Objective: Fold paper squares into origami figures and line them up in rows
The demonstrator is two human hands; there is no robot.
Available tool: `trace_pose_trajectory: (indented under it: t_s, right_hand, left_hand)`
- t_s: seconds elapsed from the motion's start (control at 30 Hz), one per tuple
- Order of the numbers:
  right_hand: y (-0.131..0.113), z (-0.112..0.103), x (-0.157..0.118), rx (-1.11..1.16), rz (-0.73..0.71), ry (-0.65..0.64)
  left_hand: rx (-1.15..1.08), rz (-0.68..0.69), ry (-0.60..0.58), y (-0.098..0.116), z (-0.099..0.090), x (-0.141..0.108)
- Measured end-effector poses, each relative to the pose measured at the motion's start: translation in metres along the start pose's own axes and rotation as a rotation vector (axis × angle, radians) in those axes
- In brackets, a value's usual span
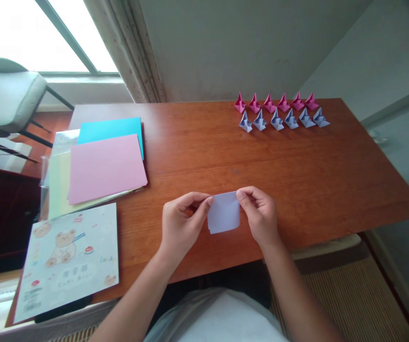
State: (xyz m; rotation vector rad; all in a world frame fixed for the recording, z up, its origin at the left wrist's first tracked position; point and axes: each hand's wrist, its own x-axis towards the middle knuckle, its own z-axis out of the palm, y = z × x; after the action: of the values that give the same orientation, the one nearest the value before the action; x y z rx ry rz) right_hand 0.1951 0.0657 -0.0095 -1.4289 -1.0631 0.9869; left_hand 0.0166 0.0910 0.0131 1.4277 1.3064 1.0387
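A small pale lavender paper (224, 213), seemingly folded in layers, hangs upright above the wooden table (197, 142) near its front edge. My left hand (184, 221) pinches its upper left corner between thumb and index finger. At the upper right corner, my right hand (258, 213) holds it in the same kind of pinch. The paper's lower edge is free, and its layers sit slightly apart at the lower left.
Pink folded paper pieces (269, 103) stand in a row at the back, with lavender ones (277, 121) before them. Pink (106, 168) and blue sheets (113, 128) lie at the left, behind a bear-printed pad (71, 259). A chair (6, 97) stands beyond the left edge.
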Motion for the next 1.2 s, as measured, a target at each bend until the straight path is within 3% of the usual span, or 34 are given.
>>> trace_pose_trajectory:
  t_s: [0.23,0.4,0.57,0.7,0.83,1.0,1.2]
  right_hand:
    - [-0.0019,0.0011,0.0002,-0.088,-0.011,0.014]
    - [-0.0021,0.0005,0.0005,-0.132,-0.012,-0.095]
    - [-0.0025,0.0012,0.0009,-0.159,-0.009,-0.069]
    - [-0.0026,0.0019,0.0015,-0.117,0.017,-0.149]
    - [-0.0028,0.0016,0.0009,-0.176,-0.005,-0.129]
    - [-0.0029,0.0015,0.0004,-0.111,0.002,-0.201]
    - [-0.002,0.005,0.0003,-0.08,0.033,-0.202]
  left_hand:
    - [0.143,0.099,0.03,0.0015,-0.0016,0.0008]
    - [0.194,0.14,0.09,0.0015,-0.0038,0.0006]
    - [0.257,0.181,0.117,0.0006,-0.0052,0.001]
    - [0.246,0.189,0.155,0.0003,-0.0065,0.0014]
    - [0.264,0.199,0.169,0.0005,-0.0077,0.0016]
    - [0.188,0.183,0.227,-0.0008,-0.0085,0.0024]
    - [0.133,0.124,0.229,-0.0044,-0.0102,0.0036]
